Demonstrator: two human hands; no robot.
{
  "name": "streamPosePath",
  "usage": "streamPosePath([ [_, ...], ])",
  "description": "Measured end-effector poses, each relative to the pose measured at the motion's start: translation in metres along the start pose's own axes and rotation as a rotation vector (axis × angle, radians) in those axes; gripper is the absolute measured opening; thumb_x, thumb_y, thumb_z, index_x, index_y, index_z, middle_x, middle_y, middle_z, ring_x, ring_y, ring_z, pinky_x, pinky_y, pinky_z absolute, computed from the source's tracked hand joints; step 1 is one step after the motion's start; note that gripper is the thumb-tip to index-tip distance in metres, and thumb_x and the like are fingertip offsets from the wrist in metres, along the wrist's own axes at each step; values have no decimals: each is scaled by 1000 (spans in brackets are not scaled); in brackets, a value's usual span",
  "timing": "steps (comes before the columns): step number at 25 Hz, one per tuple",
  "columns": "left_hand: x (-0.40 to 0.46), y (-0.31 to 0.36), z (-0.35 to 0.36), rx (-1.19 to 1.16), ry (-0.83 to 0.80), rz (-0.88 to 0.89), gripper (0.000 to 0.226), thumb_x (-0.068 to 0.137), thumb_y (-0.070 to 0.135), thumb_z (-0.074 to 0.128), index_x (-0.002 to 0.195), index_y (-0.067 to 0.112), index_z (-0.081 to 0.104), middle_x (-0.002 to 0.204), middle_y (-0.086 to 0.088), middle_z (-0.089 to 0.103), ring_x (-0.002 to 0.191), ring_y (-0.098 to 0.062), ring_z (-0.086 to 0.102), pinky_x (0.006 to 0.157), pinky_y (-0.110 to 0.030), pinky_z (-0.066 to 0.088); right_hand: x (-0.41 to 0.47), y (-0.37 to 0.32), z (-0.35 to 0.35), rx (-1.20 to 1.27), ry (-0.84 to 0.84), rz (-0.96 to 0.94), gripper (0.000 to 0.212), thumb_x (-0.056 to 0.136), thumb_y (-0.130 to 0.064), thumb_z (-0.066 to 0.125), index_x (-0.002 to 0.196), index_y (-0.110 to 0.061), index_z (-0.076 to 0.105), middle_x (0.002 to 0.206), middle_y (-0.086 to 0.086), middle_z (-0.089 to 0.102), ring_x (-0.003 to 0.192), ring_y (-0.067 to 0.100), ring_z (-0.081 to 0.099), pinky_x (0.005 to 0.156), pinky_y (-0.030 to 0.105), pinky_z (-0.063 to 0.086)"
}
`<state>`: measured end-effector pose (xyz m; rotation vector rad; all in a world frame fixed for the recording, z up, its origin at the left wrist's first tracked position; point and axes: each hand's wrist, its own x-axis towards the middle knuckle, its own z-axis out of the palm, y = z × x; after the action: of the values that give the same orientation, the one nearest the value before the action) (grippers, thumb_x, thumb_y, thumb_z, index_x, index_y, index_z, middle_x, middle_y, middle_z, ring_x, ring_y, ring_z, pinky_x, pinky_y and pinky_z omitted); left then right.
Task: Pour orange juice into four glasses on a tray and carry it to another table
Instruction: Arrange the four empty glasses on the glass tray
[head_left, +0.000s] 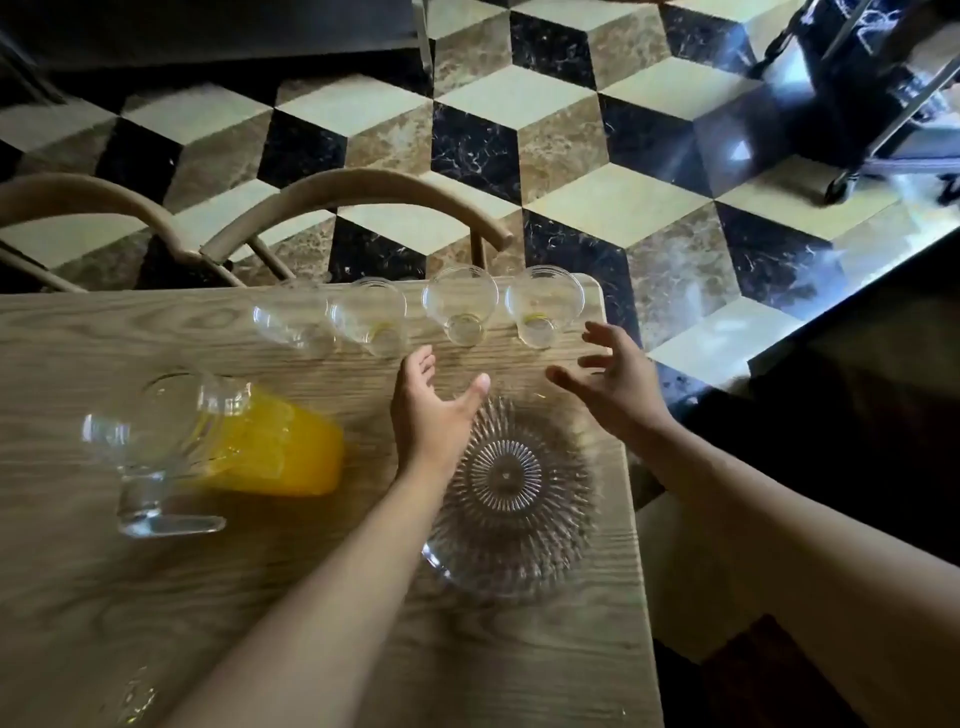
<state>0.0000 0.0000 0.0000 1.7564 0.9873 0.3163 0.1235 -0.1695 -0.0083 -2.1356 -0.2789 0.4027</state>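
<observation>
Several clear glasses stand in a row along the far edge of the wooden table (156, 597): one at the left (293, 325), two in the middle (371, 319) (460, 309) and one at the right (543, 306). A glass pitcher (208, 441) with orange juice in it stands at the left. A round ribbed glass tray (511, 499) lies near the table's right edge. My left hand (428, 410) hovers open over the tray's far left rim. My right hand (613, 379) hovers open beyond the tray's right side, just short of the right glass. Neither hand holds anything.
Two curved wooden chair backs (358, 195) stand behind the table's far edge. Beyond is a chequered marble floor (597, 130), with a dark wheeled cart (857, 104) at the top right. The table's right edge drops off close to the tray.
</observation>
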Motion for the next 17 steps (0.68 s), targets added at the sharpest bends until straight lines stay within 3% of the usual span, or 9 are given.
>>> streamPosePath([
  [4, 14, 4, 17, -84, 62, -66, 86, 79, 23, 91, 150, 11, 44, 156, -13, 50, 143, -24, 49, 115, -27, 38, 18, -1, -1, 48, -17, 5, 75, 70, -41, 90, 135, -28, 54, 126, -15, 62, 97, 0, 64, 83, 28, 58],
  [7, 29, -2, 28, -91, 123, -77, 93, 78, 27, 92, 154, 11, 40, 162, -13, 44, 147, -25, 45, 109, -20, 31, 28, -6, 5, 111, -33, -33, 66, 70, -30, 91, 124, -37, 53, 110, -26, 60, 88, -4, 64, 74, 19, 58],
  [10, 41, -4, 39, -84, 125, -70, 97, 76, 29, 93, 154, 10, 40, 161, -13, 45, 148, -25, 44, 108, -20, 29, 36, -8, 8, 111, -47, -40, 69, 70, -29, 92, 129, -29, 55, 99, -20, 63, 81, -1, 65, 61, 6, 48],
  [12, 46, -6, 46, -81, 132, -82, 97, 75, 29, 94, 153, 8, 40, 159, -14, 47, 146, -24, 45, 107, -17, 29, 39, -8, 10, 111, -74, -47, 74, 71, -29, 92, 134, -25, 55, 97, -17, 65, 82, 7, 68, 60, 5, 47],
  [13, 48, -7, 48, -89, 147, -87, 96, 75, 29, 94, 152, 7, 41, 157, -14, 48, 145, -23, 46, 103, -13, 30, 40, -7, 11, 114, -86, -45, 76, 71, -30, 91, 137, -24, 54, 100, -14, 67, 84, 10, 70, 63, 8, 51],
  [15, 54, -8, 52, -124, 186, -85, 92, 75, 28, 94, 148, 7, 43, 153, -14, 52, 142, -22, 49, 96, -5, 29, 43, -6, 12, 153, -104, -37, 78, 72, -28, 91, 139, -23, 52, 107, -3, 71, 91, 18, 72, 78, 31, 61],
  [17, 57, -8, 53, -145, 203, -75, 87, 74, 28, 94, 144, 9, 47, 151, -14, 54, 140, -22, 51, 93, -6, 32, 44, -4, 13, 196, -115, -22, 78, 72, -25, 91, 139, -21, 52, 110, 5, 72, 94, 24, 74, 83, 46, 61],
])
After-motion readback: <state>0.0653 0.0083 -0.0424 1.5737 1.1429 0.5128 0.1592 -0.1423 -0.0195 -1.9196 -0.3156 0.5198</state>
